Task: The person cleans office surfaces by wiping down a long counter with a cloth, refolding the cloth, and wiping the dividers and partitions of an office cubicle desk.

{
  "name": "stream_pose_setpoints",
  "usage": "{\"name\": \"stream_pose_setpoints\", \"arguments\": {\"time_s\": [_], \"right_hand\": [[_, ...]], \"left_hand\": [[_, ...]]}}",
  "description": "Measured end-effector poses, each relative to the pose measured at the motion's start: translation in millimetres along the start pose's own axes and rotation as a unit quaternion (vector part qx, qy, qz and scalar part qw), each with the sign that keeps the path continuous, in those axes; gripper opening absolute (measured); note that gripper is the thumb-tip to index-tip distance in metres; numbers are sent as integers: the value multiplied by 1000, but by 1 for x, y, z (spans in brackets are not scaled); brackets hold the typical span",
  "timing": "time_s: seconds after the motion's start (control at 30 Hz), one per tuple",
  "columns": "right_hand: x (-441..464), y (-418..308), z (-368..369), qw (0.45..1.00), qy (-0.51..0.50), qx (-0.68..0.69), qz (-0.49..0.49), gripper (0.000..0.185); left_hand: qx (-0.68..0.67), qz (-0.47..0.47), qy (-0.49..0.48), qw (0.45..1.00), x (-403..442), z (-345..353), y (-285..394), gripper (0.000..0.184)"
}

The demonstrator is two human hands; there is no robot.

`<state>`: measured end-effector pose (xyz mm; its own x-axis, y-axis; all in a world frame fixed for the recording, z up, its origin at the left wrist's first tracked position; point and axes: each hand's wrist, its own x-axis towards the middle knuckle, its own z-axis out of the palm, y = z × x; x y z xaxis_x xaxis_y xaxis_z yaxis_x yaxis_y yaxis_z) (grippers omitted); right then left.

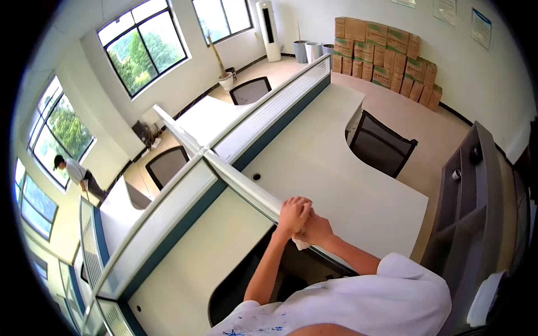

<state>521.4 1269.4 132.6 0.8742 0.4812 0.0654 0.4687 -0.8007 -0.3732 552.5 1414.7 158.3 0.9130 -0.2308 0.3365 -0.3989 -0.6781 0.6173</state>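
My left hand (293, 215) and my right hand (315, 228) are pressed together near the end of the partition between two desks. The fingers of both are closed around each other. A bit of white cloth (301, 244) shows just below them, gripped between the palms; which hand has the firmer hold cannot be made out. Beneath and beside the hands lie the white partition top (246, 183) and the pale desk (336, 168) on the right.
Mesh chairs (383, 143) stand at the desks. A grey shelf unit (471, 196) is on the right, stacked cartons (386, 47) by the back wall. Another person (78, 173) bends near the windows at far left. A potted plant (225, 81) stands by the wall.
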Motion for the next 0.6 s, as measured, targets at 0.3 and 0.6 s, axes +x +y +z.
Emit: {"name": "stream_pose_setpoints", "arguments": {"time_s": [0.3, 0.6], "right_hand": [[14, 0, 29, 991, 18, 87, 99, 92], [-158, 47, -25, 980, 120, 105, 120, 49]], "left_hand": [[244, -170, -196, 934, 78, -1, -80, 42], [209, -143, -34, 967, 62, 7, -75, 30]]}}
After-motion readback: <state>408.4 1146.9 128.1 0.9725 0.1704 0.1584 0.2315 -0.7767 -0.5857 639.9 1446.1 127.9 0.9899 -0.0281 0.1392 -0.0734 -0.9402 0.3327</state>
